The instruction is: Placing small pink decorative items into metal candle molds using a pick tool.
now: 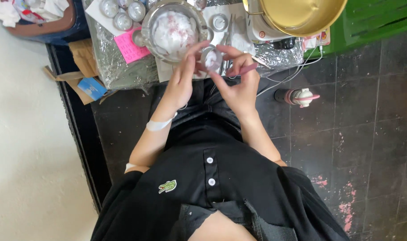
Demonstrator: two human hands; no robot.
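My left hand (pixel 181 82) and my right hand (pixel 240 87) meet over the table's near edge, above my lap. Between their fingertips is a small round metal tin (pixel 211 58) with white material inside. The left thumb and fingers grip its left side. My right hand touches the tin's right side and also holds a thin pink stick (pixel 244 69) that points right. Just behind the tin stands a glass bowl (pixel 174 31) of white material with pink specks.
The table is covered in foil (pixel 118 67). On it are several small round tins (pixel 123 13), a pink note (pixel 131 44) and a gold pan (pixel 297 13) on a white appliance. A bottle (pixel 297 96) lies on the dark tiled floor at right, and a blue box (pixel 91 88) at left.
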